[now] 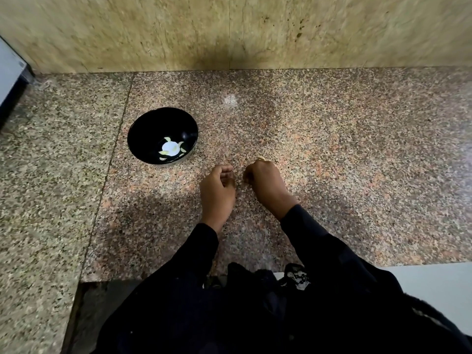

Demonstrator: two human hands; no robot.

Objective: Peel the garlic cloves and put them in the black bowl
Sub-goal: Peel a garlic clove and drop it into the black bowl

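A black bowl (153,126) stands on the granite counter (332,149), left of my hands, with several pale peeled garlic cloves (170,148) at its bottom. My right hand (265,186) is curled over the counter and holds a small pale garlic piece (261,158) that peeks out past its fingers. My left hand (218,190) sits close beside it with its fingers curled inward; what it holds, if anything, is hidden. Both hands are seen from the back, in dark sleeves.
A beige stone wall (229,31) rises at the back of the counter. A grey appliance edge (10,72) shows at the far left. The counter's front edge (153,279) runs just before my body.
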